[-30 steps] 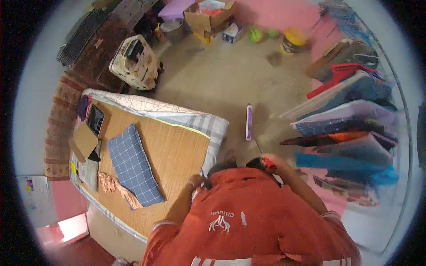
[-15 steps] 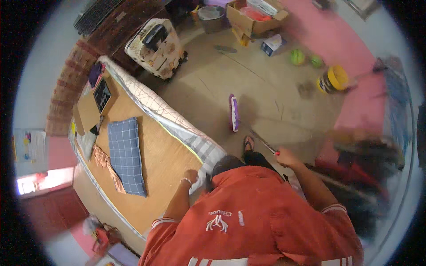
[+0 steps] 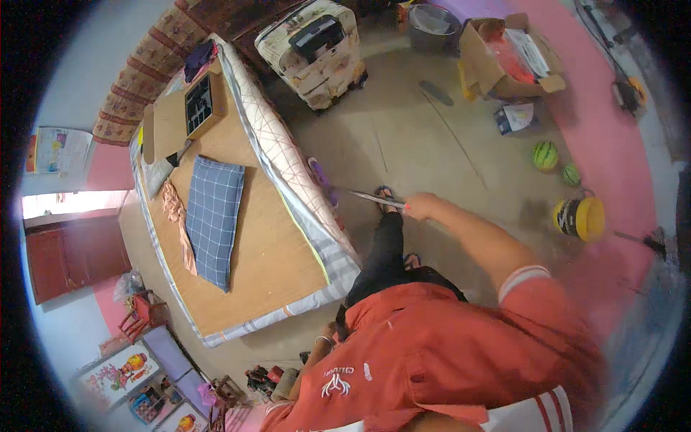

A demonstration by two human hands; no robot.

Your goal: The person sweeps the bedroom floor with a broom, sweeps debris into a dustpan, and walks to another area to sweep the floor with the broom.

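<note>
My right hand (image 3: 425, 207) is wrapped round the end of a metal pole at its red tip. The pole belongs to a broom (image 3: 367, 195), whose purple and white head (image 3: 317, 173) is low at the bed's edge, partly hidden by the overhanging bedding (image 3: 277, 151). My left hand (image 3: 327, 335) hangs close to my body by the bed's near corner. Its fingers are mostly hidden, so I cannot see whether it holds anything. My feet in sandals (image 3: 386, 196) stand on the floor beside the pole.
A bed with a tan mat (image 3: 270, 266) carries a blue checked pillow (image 3: 214, 223) and an opened box (image 3: 201, 104). Beyond it stands a patterned suitcase (image 3: 317, 61). A bucket (image 3: 432, 29), a carton (image 3: 497, 65), watermelons (image 3: 545, 155) and a yellow tub (image 3: 590, 219) line the far and right sides.
The broom head has moved from the open floor leftward to the bed's edge. My right hand has swung left with the pole. My left hand has left the bed and dropped beside my body.
</note>
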